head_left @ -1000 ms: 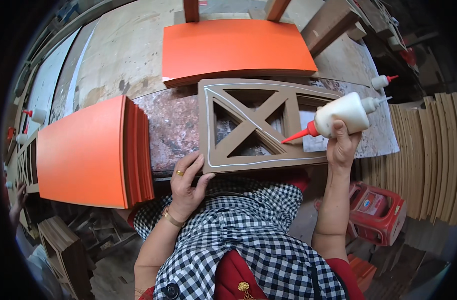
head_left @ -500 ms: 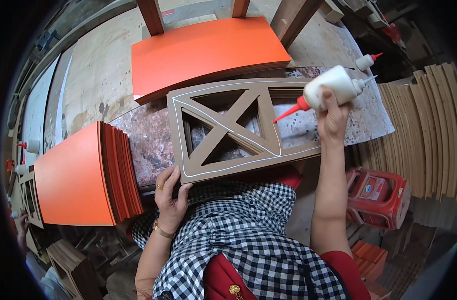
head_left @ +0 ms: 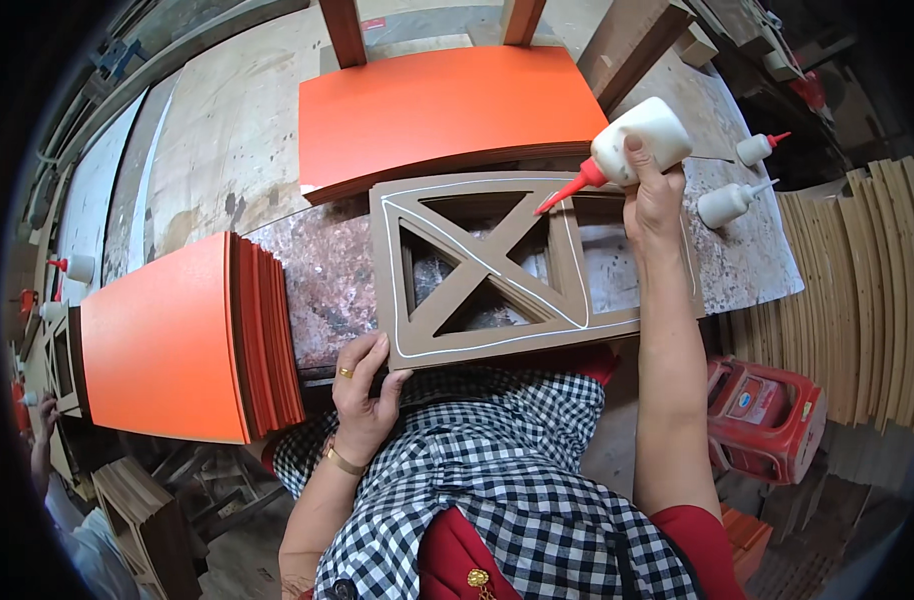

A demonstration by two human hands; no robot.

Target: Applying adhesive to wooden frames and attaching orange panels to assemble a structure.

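Observation:
A stack of brown fibreboard frames (head_left: 389,270) with an X-shaped brace lies in front of me. White glue lines run along the top frame's edges, down one diagonal and along the crossbar. My left hand (head_left: 365,395) grips the near left corner, its thumb by the near edge. My right hand (head_left: 655,195) is wrapped round a white glue bottle (head_left: 662,130), tilted with its red nozzle pointing down and left. The nozzle tip is at the upper right end of the other diagonal; whether it touches cannot be told. My right forearm hides part of the frame's right side.
Orange panels (head_left: 447,110) are stacked beyond the frames, and another orange stack (head_left: 162,335) stands at left. Two more glue bottles (head_left: 725,205) are at right. Brown boards (head_left: 857,290) and a red plastic stool (head_left: 767,420) are further right. Another person's hand (head_left: 47,415) shows far left.
The glue line on the crossbar now reaches up to the top rail. My right hand has moved the nozzle up to the diagonal's upper end. My left hand stays at the corner; the view has shifted.

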